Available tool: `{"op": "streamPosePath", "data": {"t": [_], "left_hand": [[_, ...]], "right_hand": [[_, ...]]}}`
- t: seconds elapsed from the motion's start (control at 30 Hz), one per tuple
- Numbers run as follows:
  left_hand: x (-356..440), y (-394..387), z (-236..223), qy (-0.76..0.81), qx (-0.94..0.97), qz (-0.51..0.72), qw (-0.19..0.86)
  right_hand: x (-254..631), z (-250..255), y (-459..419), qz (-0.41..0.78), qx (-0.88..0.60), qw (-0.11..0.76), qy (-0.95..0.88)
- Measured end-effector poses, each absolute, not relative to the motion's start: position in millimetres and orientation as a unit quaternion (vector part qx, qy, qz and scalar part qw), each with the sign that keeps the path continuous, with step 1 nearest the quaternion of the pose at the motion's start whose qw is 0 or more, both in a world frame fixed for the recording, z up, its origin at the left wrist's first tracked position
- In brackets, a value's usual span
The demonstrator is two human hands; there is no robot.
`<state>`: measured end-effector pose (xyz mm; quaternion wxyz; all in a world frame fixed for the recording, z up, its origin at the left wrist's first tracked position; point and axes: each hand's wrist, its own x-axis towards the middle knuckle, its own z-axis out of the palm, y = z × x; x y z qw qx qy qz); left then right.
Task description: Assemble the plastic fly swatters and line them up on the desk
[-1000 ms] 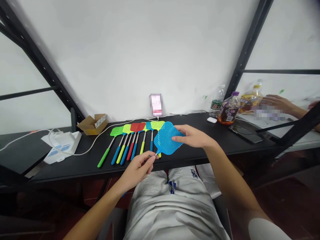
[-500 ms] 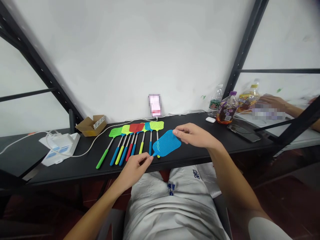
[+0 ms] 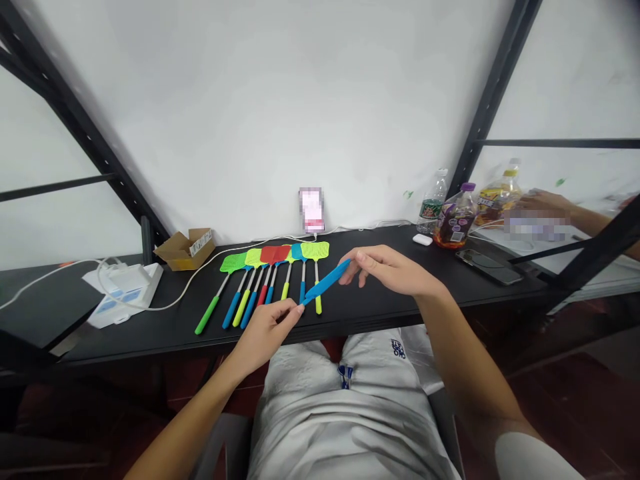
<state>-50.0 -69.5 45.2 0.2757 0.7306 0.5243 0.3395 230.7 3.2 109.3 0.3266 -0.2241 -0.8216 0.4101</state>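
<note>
A blue fly swatter is held edge-on above the front of the black table, so its perforated face shows only as a thin strip. My left hand pinches its neck between thumb and fingers. At the far end of the swatter head is my right hand, fingers curled around the tip with the thumb near it. Behind my hands several fly swatters lie in a row: a green one, a red one and a yellow-green one among them, their handles toward me.
A phone leans on the wall with a white cable. An open cardboard box and white power strip are on the left. Bottles, a white case and a dark phone stand or lie right. Another person's hand shows beyond.
The blue fly swatter has turned from showing its broad face to edge-on. My right hand has shifted from the middle of its face to the outer end; my left hand still pinches the neck.
</note>
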Motion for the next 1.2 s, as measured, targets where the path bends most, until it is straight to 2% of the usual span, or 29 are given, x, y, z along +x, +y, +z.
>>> {"op": "streamPosePath", "data": {"t": [0.2, 0.43, 0.67, 0.87, 1.07, 1.2], "left_hand": [[-48.1, -69.7, 47.1, 0.527, 0.728, 0.341, 0.276], [-45.7, -71.5, 50.3, 0.520, 0.727, 0.345, 0.288], [-45.7, -71.4, 51.0, 0.526, 0.727, 0.335, 0.289], [-48.5, -68.6, 50.9, 0.521, 0.713, 0.318, 0.345], [-49.9, -70.3, 54.0, 0.528, 0.693, 0.300, 0.389], [-45.0, -74.1, 56.9, 0.520, 0.705, 0.292, 0.384]], "right_hand": [[230.6, 111.2, 1.7, 0.370, -0.269, 0.359, -0.814], [230.2, 103.8, 8.5, 0.427, -0.265, 0.382, -0.776], [234.6, 104.8, 10.2, 0.409, -0.262, 0.383, -0.786], [233.0, 102.8, 12.4, 0.382, -0.265, 0.398, -0.791], [262.3, 100.8, 30.4, 0.318, -0.346, 0.464, -0.751], [284.5, 82.0, 66.5, 0.269, -0.472, 0.393, -0.742]]}}
